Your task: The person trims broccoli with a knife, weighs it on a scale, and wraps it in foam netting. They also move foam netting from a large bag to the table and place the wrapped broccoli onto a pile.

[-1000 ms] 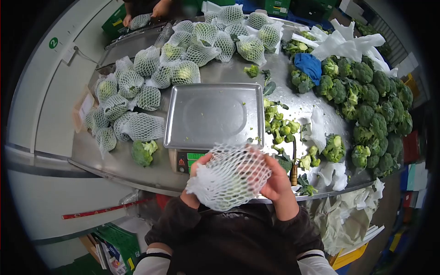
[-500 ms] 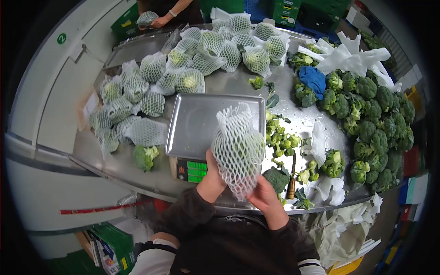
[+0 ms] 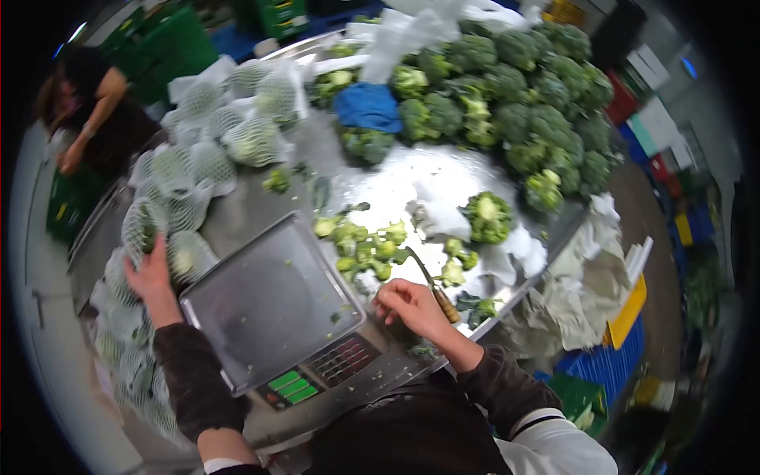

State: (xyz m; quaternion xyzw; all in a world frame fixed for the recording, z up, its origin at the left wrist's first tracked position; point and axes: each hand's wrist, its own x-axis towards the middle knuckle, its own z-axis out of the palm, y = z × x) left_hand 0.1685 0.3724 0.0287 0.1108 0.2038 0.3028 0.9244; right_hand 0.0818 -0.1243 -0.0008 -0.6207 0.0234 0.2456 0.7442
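My left hand [image 3: 150, 271] reaches in among the broccoli in white foam nets [image 3: 170, 170] on the left, fingers apart, touching or close beside a netted head. My right hand [image 3: 410, 305], fingers loosely curled, is over the table just right of the scale, near the curved knife [image 3: 443, 301] with a wooden handle; whether it holds anything is hidden. Between my arms, the scale's metal tray [image 3: 269, 289] bears only small green crumbs. Cut broccoli pieces [image 3: 368, 245] lie beyond my right hand.
Bare broccoli heads [image 3: 546, 119] are heaped at the back right, with a blue cloth [image 3: 368, 107] beside them. White foam nets [image 3: 514, 249] and crumpled paper [image 3: 570, 293] lie at the right. Another person [image 3: 103, 111] stands at the far left by green crates [image 3: 170, 47].
The netted broccoli has left my hands. My left hand has moved left to the netted heads, my right hand stays near the knife. The view has turned right.
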